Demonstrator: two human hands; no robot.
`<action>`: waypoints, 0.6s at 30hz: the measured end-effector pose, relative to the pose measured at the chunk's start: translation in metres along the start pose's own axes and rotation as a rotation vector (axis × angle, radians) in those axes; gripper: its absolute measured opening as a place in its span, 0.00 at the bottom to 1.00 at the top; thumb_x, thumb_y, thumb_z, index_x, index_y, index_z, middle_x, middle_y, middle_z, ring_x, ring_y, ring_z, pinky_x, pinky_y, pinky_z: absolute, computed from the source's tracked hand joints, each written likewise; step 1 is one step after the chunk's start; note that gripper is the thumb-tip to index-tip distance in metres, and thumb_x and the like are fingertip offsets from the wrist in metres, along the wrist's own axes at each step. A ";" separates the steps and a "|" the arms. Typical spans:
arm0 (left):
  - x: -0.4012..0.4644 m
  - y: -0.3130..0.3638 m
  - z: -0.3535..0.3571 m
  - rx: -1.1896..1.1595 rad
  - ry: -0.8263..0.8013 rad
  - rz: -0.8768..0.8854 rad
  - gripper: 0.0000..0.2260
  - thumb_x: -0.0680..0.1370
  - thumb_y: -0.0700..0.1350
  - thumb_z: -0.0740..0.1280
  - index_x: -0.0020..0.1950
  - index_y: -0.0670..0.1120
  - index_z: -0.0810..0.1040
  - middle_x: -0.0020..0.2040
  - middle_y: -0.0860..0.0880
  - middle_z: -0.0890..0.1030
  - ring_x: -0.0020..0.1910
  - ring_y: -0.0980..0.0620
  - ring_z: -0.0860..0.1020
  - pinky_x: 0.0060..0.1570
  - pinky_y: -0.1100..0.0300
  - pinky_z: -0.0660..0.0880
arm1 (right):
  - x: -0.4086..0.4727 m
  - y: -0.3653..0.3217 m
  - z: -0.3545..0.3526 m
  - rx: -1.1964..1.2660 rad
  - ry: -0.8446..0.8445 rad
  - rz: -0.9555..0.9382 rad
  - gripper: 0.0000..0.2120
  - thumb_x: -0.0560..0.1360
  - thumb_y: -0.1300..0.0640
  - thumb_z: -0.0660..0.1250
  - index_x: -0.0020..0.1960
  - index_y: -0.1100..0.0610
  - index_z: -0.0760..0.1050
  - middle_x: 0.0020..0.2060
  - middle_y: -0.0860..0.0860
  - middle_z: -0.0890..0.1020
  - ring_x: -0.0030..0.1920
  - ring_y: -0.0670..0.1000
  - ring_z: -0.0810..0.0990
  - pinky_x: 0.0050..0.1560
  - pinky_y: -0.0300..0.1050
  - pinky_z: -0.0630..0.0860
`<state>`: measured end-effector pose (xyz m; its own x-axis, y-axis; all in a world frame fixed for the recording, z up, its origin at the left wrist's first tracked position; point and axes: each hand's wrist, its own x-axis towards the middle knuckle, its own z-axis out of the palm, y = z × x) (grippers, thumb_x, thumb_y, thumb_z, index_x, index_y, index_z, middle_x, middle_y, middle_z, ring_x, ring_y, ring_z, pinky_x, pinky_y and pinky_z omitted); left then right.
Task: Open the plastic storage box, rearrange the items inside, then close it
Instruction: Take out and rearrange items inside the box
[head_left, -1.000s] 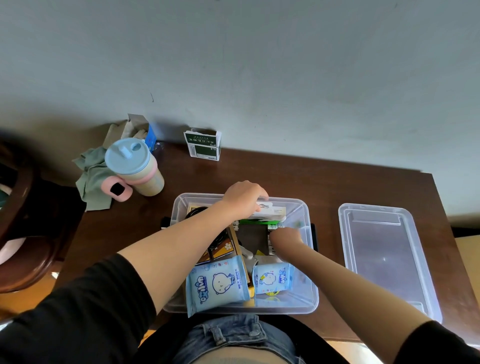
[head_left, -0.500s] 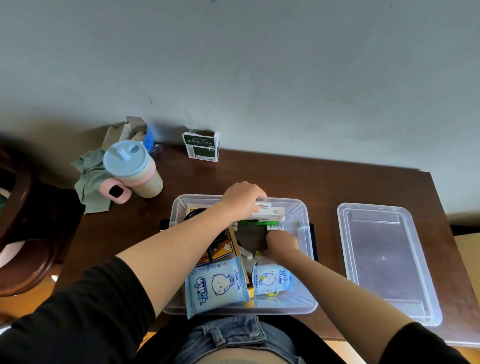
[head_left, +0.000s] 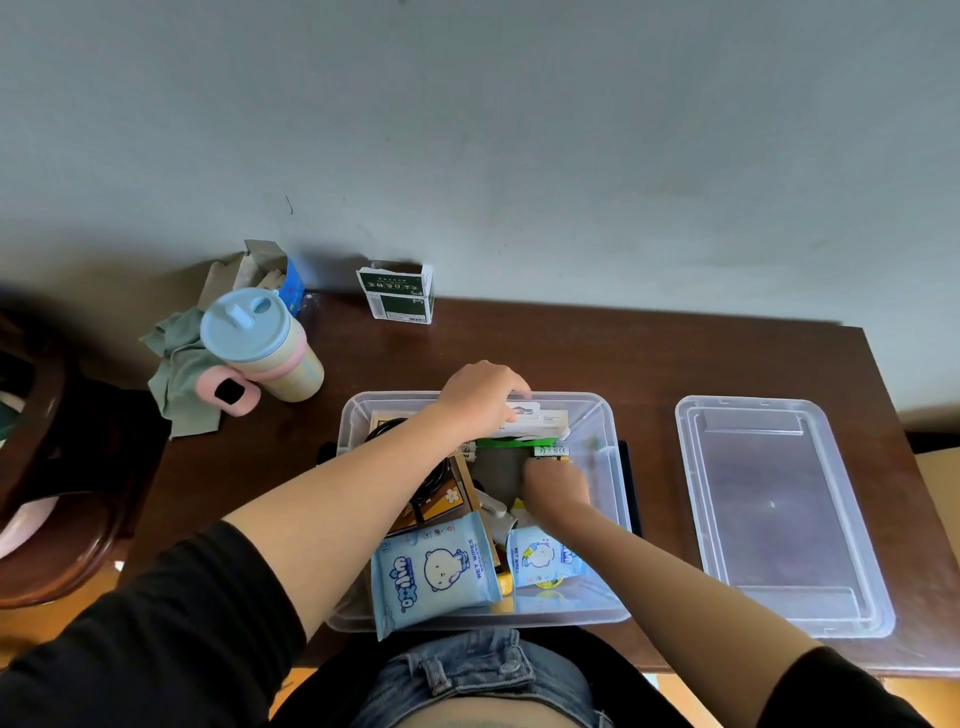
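The clear box (head_left: 605, 457) is set open on the dark wooden worktop (head_left: 519, 353), at its near edge, and its lid (head_left: 779, 514) is laid flat on the worktop to the right, apart from the box. Both bare forearms are reached forward and down into the box. The left hand (head_left: 480, 397) is held knuckles-up over the far rim, its fingers curled down onto a white packet (head_left: 540, 418) that stands against the far wall; the packet appears to be gripped, though the fingertips are hidden. The right hand (head_left: 556, 486) is lowered deeper, at the middle of the box, its back turned to the camera and its fingers curled under; whether anything is held there cannot be told. Two blue wipes packs are seen in the box: a large one (head_left: 434, 571) leaned at the near left, and a small one (head_left: 543, 558) just to its right, below the right wrist. One green strip (head_left: 511, 442) is seen beneath the white packet, and one brown carton (head_left: 441, 499) with a black cable on it is lying under the left forearm. Outside the box, one cup (head_left: 260, 343) with a blue lid is stood at the far left on a green cloth (head_left: 174, 379), and one green-and-white carton (head_left: 397, 293) is placed against the wall.
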<state>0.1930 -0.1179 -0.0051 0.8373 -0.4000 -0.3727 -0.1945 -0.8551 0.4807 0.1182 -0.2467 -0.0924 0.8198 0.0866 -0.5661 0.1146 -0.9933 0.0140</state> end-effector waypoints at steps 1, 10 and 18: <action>0.001 0.000 -0.001 -0.006 -0.004 -0.005 0.17 0.75 0.41 0.70 0.64 0.49 0.78 0.60 0.46 0.81 0.59 0.45 0.77 0.56 0.52 0.73 | 0.001 -0.003 -0.002 0.006 0.020 -0.039 0.12 0.73 0.68 0.61 0.54 0.60 0.75 0.49 0.56 0.82 0.50 0.57 0.81 0.38 0.45 0.71; 0.005 0.001 -0.006 -0.011 -0.036 -0.032 0.16 0.74 0.43 0.72 0.61 0.49 0.80 0.58 0.45 0.81 0.55 0.45 0.79 0.51 0.56 0.72 | 0.020 -0.041 -0.020 0.131 0.137 -0.244 0.10 0.76 0.53 0.64 0.57 0.51 0.73 0.44 0.54 0.82 0.41 0.58 0.81 0.32 0.43 0.70; 0.006 0.002 -0.006 -0.015 -0.043 -0.051 0.16 0.74 0.42 0.72 0.61 0.49 0.80 0.58 0.46 0.81 0.55 0.46 0.79 0.51 0.56 0.73 | 0.027 -0.054 -0.020 0.021 0.112 -0.279 0.15 0.73 0.63 0.66 0.59 0.58 0.72 0.50 0.55 0.81 0.49 0.57 0.81 0.43 0.47 0.75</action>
<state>0.2009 -0.1204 -0.0015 0.8231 -0.3698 -0.4309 -0.1438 -0.8699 0.4718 0.1454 -0.1887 -0.0921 0.8150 0.3631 -0.4516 0.3334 -0.9312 -0.1471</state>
